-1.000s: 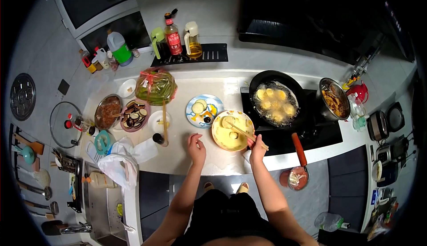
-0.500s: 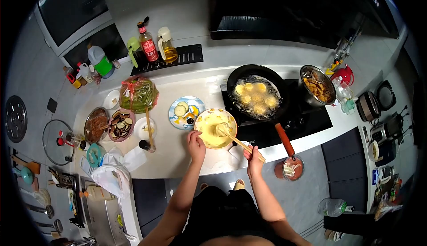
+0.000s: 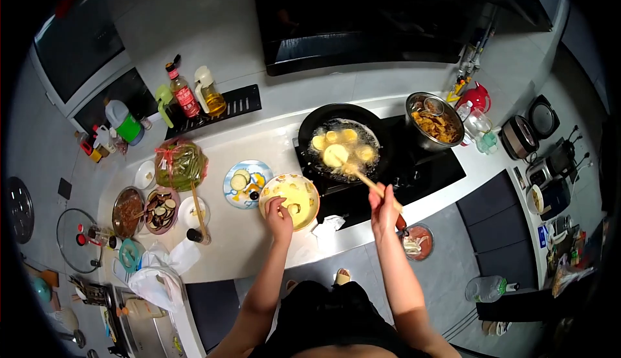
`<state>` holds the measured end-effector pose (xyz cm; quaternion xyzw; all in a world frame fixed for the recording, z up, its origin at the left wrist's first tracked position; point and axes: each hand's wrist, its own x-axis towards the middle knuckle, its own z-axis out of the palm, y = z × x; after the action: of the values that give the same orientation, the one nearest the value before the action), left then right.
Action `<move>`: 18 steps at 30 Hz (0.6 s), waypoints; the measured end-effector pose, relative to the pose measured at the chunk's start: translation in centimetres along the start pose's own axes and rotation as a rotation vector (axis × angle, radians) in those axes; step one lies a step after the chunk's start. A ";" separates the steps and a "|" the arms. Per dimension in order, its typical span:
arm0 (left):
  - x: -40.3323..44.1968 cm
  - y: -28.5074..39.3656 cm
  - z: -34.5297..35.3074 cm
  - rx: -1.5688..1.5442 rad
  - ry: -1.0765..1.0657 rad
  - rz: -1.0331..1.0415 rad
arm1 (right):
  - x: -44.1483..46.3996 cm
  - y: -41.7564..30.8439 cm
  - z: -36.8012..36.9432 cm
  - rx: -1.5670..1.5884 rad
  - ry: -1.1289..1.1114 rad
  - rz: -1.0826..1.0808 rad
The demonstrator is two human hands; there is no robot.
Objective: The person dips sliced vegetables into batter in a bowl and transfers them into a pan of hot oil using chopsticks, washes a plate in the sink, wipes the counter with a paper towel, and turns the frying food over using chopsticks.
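Observation:
My right hand (image 3: 384, 210) is closed around a pair of wooden chopsticks (image 3: 369, 183). Their tips reach into a black wok (image 3: 309, 128) of bubbling oil, by a pale battered slice (image 3: 336, 155) among several yellow frying pieces. My left hand (image 3: 279, 218) is over the near left side of a patterned bowl (image 3: 315, 210) of yellow batter. Its fingers are bent inward above the batter, and what they pinch, if anything, is hidden. A slice (image 3: 294, 208) lies in the batter beside them. Left of the bowl, a blue-and-white plate (image 3: 233, 197) carries pale slices (image 3: 240, 180).
Right of the wok stands a metal pot (image 3: 414, 107) of fried food. The wok's red-brown handle (image 3: 401, 223) projects over the counter edge. A crumpled white cloth or paper (image 3: 328, 226) lies beside the bowl. Further left are a bag of green vegetables (image 3: 184, 169) and an eggplant bowl (image 3: 174, 224).
My right hand has moved the chopsticks from the bowl to the wok, where a large pale slice now lies. My left hand has shifted from the bowl's rim inward over it. The view has turned.

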<state>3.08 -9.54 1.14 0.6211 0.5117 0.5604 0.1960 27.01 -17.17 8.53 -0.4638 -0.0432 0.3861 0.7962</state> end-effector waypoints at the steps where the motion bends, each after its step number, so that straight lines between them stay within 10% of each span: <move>1: 0.2 0.5 0.5 -0.016 -0.001 -0.010 | 1.3 -1.5 0.6 0.015 0.000 -0.030; 18: 1.7 5.0 5.7 -0.054 0.127 -0.026 | 19.6 -3.1 2.2 -0.485 0.009 -0.297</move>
<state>10.03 -8.23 4.38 0.5722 0.5158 0.6096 0.1871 41.51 -3.68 6.49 -0.6312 -0.1983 0.2416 0.7099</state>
